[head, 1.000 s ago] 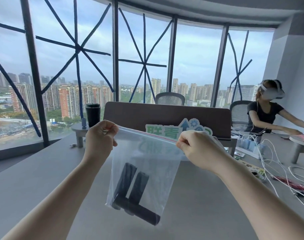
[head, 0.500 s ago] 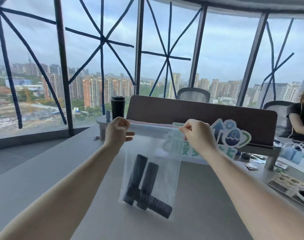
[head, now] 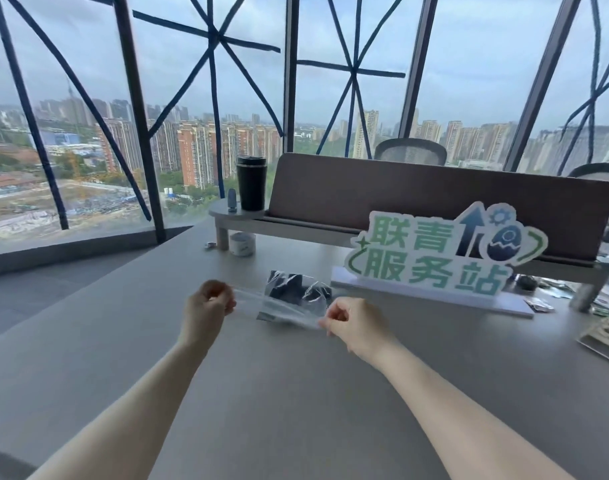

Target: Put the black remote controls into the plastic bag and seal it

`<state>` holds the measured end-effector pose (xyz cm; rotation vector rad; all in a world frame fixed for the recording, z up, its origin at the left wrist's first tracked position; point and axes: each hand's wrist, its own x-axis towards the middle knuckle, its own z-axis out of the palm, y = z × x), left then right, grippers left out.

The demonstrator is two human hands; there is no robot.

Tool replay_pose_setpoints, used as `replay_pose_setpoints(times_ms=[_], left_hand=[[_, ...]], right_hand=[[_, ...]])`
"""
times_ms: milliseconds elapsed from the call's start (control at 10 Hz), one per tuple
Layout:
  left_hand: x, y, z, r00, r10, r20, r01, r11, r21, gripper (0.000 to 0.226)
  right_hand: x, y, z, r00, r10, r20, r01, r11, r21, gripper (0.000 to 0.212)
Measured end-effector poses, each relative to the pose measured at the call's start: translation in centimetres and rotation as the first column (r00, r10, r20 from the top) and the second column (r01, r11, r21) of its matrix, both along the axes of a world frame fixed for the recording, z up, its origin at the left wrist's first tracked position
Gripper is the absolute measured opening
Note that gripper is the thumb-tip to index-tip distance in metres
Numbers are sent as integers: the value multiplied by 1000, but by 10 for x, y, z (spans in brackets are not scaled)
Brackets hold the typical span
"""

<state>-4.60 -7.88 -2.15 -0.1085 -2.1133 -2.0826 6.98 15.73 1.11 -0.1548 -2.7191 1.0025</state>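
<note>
A clear plastic bag [head: 289,308] lies on the grey table [head: 296,393], stretched away from me. Black remote controls [head: 294,289] show as dark shapes through its crumpled far end. My left hand [head: 207,304] pinches the bag's near left corner. My right hand [head: 348,320] pinches the near right corner. The bag's top edge runs taut between the two hands, just above the table.
A green and white cut-out sign [head: 441,252] stands right behind the bag. A brown divider panel [head: 434,199] sits on a raised shelf with a black tumbler [head: 251,183]. A white roll [head: 241,243] sits under the shelf. Papers and clutter lie at the far right.
The bag hung upright in the air between my hands. Now both hands have lowered it and it lies flat on the table with the remotes at its far end.
</note>
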Motion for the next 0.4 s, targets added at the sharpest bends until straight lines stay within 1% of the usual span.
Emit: replay_pose_setpoints(times_ms=[100,200,300,400], left_hand=[[24,-15,-24,1000,7,25,-3,990,-139,12],[56,-27,-26,999,42,-16,-45,965,-259,16],[89,-28,-17,994,69,-88,-93,947,-306,24],[145,-24,-23,987,61,-148,-105,945,-311,32]], right_hand=[[30,4,-1,997,45,69,-40,996,-77,13],[69,25,27,998,-27,-62,17,987,-159,14],[120,46,72,946,-113,-305,35,968,-250,18],[196,52,130,727,-201,-657,-126,901,-416,15]])
